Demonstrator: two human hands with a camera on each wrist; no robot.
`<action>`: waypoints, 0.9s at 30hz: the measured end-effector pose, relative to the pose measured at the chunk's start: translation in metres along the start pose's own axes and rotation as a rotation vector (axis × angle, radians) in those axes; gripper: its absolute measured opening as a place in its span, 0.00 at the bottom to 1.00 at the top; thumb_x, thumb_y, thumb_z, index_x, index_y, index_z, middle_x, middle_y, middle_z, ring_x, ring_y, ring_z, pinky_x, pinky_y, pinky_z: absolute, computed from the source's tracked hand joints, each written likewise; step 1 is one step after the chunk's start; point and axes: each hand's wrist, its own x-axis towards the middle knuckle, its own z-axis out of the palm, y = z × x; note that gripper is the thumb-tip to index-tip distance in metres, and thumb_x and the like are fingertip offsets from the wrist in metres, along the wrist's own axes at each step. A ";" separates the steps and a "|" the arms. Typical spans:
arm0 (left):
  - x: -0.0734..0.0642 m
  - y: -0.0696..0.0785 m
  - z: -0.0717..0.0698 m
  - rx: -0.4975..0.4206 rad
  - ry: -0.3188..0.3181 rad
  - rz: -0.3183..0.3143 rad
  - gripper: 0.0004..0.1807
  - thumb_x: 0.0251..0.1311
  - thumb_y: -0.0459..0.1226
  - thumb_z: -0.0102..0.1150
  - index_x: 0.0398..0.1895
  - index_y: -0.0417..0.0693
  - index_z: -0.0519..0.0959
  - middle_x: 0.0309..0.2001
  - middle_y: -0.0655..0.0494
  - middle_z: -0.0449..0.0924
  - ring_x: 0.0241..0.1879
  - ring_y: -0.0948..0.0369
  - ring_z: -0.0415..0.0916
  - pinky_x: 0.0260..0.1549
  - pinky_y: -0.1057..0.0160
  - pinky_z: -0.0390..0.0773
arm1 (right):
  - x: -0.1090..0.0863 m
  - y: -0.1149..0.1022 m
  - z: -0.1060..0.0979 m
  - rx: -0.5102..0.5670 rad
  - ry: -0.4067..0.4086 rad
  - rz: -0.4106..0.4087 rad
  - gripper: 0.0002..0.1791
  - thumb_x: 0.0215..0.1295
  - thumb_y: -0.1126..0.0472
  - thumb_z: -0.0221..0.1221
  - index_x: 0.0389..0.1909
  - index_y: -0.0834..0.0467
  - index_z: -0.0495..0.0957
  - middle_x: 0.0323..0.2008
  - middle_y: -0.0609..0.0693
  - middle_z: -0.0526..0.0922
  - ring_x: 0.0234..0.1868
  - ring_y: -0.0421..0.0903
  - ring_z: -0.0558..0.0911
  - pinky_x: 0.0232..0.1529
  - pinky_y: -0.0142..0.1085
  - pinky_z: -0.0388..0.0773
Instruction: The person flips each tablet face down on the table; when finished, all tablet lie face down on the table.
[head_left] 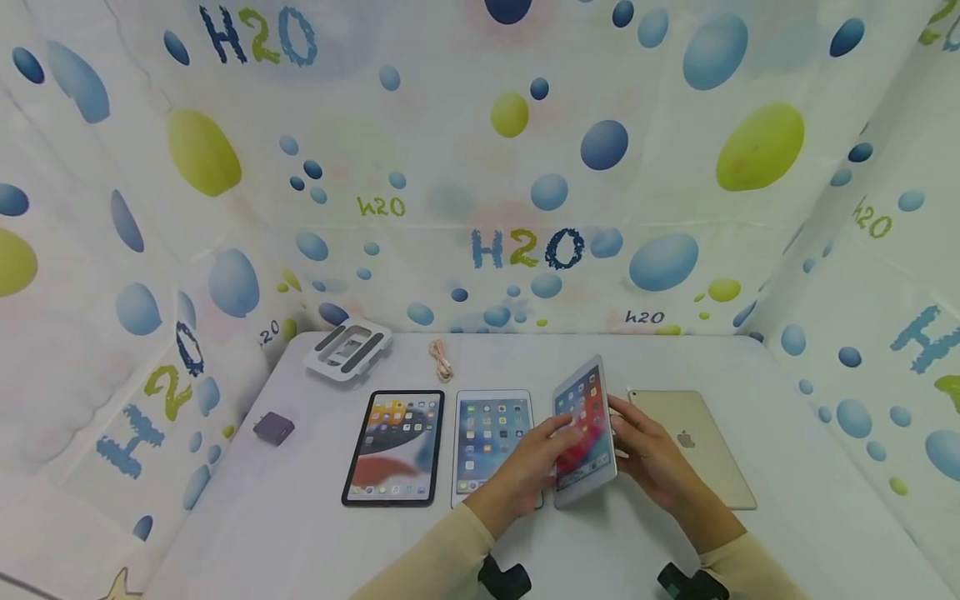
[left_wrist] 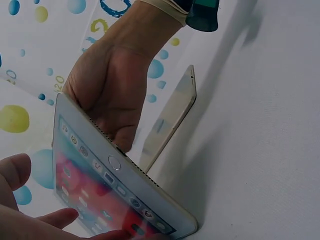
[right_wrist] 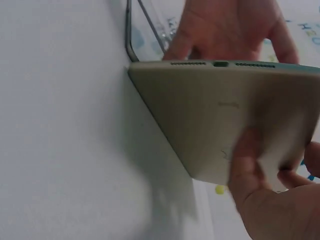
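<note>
A white-framed tablet (head_left: 585, 433) with a lit home screen is tilted up on its long edge near the middle of the table. My left hand (head_left: 528, 467) touches its screen side with extended fingers. From the right, my right hand (head_left: 652, 454) holds the tablet at its far edge and gold back (right_wrist: 200, 115). In the right wrist view, fingers (right_wrist: 245, 160) of that hand lie against the back. Whether the lower edge bears on the table cannot be told. Right beside it, a gold tablet (head_left: 708, 442) lies face down.
Left of the hands lie a white tablet (head_left: 487, 433) and a black-framed tablet (head_left: 395, 450), both with lit screens. Further back are a grey-white stand (head_left: 348, 348) and a coiled cable (head_left: 441, 362). A dark small block (head_left: 273, 428) sits at the left. Patterned curtains (head_left: 450, 167) enclose the table.
</note>
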 end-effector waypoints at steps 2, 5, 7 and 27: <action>0.000 0.002 0.000 0.002 -0.008 0.010 0.37 0.63 0.56 0.64 0.74 0.56 0.70 0.70 0.46 0.68 0.68 0.44 0.65 0.67 0.30 0.62 | 0.002 0.001 0.006 -0.012 -0.017 0.031 0.33 0.83 0.49 0.43 0.82 0.50 0.47 0.72 0.57 0.68 0.60 0.52 0.79 0.57 0.43 0.80; -0.001 0.005 0.001 -0.007 -0.041 0.030 0.37 0.63 0.56 0.65 0.74 0.55 0.70 0.68 0.46 0.70 0.64 0.45 0.68 0.66 0.32 0.65 | 0.003 0.003 0.016 -0.055 -0.065 0.049 0.33 0.83 0.47 0.40 0.83 0.43 0.41 0.78 0.64 0.53 0.69 0.63 0.71 0.63 0.51 0.76; -0.001 0.008 0.001 -0.026 -0.061 0.037 0.37 0.63 0.55 0.65 0.74 0.56 0.70 0.68 0.46 0.71 0.62 0.46 0.71 0.65 0.33 0.67 | 0.003 0.002 0.023 -0.081 -0.080 0.047 0.34 0.83 0.46 0.40 0.83 0.40 0.40 0.80 0.63 0.47 0.72 0.69 0.65 0.65 0.56 0.73; 0.001 -0.002 0.000 -0.399 -0.104 0.174 0.44 0.52 0.25 0.53 0.78 0.46 0.60 0.70 0.38 0.65 0.67 0.41 0.67 0.64 0.35 0.68 | 0.001 0.004 0.012 -0.436 0.162 0.021 0.38 0.72 0.59 0.60 0.77 0.62 0.56 0.76 0.74 0.53 0.72 0.77 0.60 0.61 0.64 0.74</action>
